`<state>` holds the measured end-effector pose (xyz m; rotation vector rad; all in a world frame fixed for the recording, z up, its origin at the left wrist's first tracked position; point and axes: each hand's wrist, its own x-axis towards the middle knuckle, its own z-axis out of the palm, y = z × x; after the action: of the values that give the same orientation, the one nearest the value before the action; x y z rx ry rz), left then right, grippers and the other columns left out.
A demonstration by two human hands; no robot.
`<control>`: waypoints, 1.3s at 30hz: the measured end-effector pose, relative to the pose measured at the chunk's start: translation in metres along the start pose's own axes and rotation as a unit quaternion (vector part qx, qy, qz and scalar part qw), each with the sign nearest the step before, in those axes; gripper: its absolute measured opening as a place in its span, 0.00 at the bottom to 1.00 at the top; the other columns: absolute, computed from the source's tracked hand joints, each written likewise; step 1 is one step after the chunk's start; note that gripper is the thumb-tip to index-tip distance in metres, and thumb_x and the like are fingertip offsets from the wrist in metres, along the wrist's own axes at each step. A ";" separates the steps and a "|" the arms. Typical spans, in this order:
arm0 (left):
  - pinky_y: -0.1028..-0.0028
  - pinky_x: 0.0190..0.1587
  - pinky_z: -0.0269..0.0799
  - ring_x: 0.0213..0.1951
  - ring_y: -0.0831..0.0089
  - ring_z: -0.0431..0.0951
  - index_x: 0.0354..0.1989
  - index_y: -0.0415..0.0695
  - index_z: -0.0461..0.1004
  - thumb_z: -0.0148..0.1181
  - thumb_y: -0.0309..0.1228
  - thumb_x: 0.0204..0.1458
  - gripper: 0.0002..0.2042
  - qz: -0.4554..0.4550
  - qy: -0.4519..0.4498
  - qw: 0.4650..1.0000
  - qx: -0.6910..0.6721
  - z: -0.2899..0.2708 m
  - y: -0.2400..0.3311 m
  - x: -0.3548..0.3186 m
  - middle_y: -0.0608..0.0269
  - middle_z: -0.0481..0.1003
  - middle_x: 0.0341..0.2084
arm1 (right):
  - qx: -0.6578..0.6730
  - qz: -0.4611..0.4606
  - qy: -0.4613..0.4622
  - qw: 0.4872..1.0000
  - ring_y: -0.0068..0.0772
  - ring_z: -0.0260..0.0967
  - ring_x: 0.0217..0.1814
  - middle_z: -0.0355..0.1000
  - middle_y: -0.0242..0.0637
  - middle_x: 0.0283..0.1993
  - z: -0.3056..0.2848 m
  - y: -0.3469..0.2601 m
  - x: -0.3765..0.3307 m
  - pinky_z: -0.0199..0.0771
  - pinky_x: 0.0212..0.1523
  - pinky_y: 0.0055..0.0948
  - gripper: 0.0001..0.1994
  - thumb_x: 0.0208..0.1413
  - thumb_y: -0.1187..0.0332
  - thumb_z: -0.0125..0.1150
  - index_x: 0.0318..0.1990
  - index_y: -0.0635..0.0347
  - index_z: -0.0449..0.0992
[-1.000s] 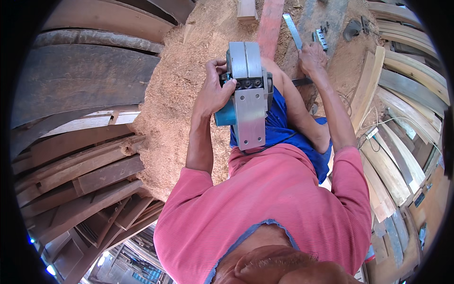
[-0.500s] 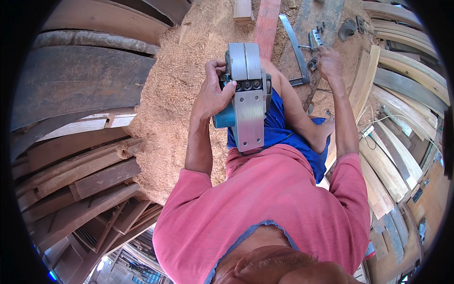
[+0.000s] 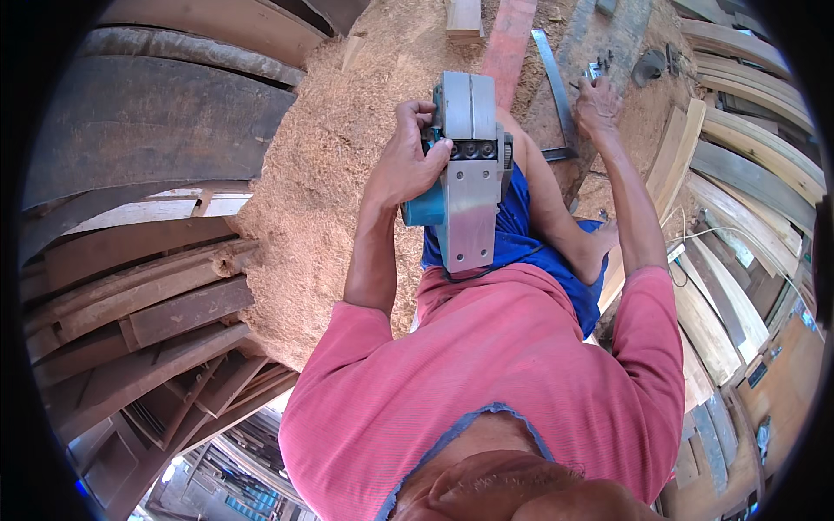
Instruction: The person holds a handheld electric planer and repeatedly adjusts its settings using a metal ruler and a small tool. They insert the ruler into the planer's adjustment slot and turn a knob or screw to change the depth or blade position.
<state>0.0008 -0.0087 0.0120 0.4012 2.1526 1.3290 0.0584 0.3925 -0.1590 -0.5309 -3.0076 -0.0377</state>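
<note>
- Your electric planer (image 3: 469,208), taken as the landmark, lay over your lap, metal sole facing up, its row of three bolts exposed.
- Your left hand (image 3: 401,169) gripped the planer's left side, thumb beside the bolts; this hold had not altered over the last second.
- Your right hand (image 3: 599,108) had shifted: a second earlier it was at the steel square (image 3: 553,82); at inspection it was right of the planer's far end.
- Its fingers curled downward beside a small metal fitting (image 3: 594,71); whether they held anything could not be told.
- The square lay between the planer and your right hand, apart from your fingers.
- Judgement: with the square released, your right hand was available for the small parts, while your left alone steadied the planer.
</note>
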 end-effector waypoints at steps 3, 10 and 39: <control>0.56 0.62 0.77 0.58 0.52 0.79 0.72 0.33 0.54 0.63 0.33 0.64 0.34 0.014 -0.005 1.000 0.022 0.001 0.000 0.001 0.35 0.73 0.58 | 0.032 0.071 -0.022 0.997 0.61 0.82 0.48 0.83 0.51 0.44 -0.031 -0.004 0.002 0.80 0.48 0.60 0.11 0.68 0.66 0.58 0.54 0.55 0.78; 0.62 0.52 0.82 0.50 0.64 0.79 0.73 0.34 0.52 0.61 0.29 0.68 0.31 0.036 -0.022 0.998 0.040 0.004 -0.003 0.003 0.42 0.72 0.56 | 0.412 0.070 -0.086 0.904 0.38 0.84 0.38 0.84 0.44 0.35 -0.166 -0.031 -0.040 0.82 0.42 0.42 0.14 0.74 0.64 0.59 0.55 0.65 0.79; 0.51 0.67 0.75 0.63 0.38 0.80 0.72 0.32 0.56 0.65 0.35 0.64 0.34 0.073 0.011 0.991 0.111 0.009 0.020 -0.010 0.24 0.74 0.60 | 0.340 -0.188 -0.023 0.921 0.62 0.81 0.44 0.83 0.54 0.42 -0.236 -0.123 -0.105 0.81 0.46 0.49 0.11 0.66 0.70 0.66 0.53 0.62 0.84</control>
<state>0.0129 0.0015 0.0292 0.6455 2.3365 1.1783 0.1339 0.2320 0.0654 0.1187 -2.8335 0.9571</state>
